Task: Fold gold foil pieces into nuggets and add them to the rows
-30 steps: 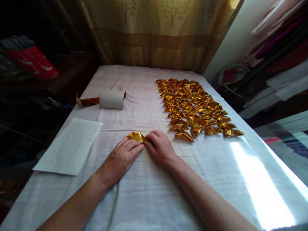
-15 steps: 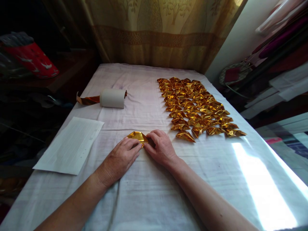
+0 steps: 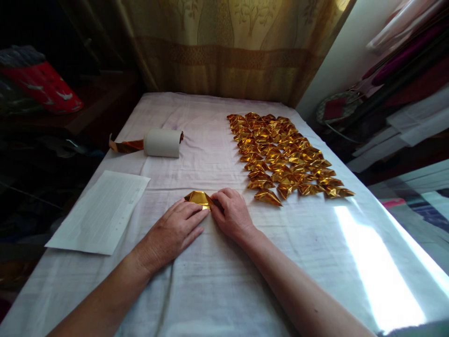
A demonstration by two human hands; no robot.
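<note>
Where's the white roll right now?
In the head view, the roll lies on the left side of the table, beyond the paper and well left of the gold shapes.

Best lane's the bare cloth (image 3: 206, 161) straight ahead of the foil (image 3: 199, 197), between the roll (image 3: 162, 143) and the gold pieces (image 3: 296, 158). Those pieces block any low swing forward and right from the right hand (image 3: 232, 213). Decent gap left of the left hand (image 3: 176, 228) too, till you hit the sheet (image 3: 100, 211).

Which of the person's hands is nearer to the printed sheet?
Left. The left hand rests against the gold foil piece, right of the printed sheet; the right hand is at that piece's right end, farther from the sheet.
</note>
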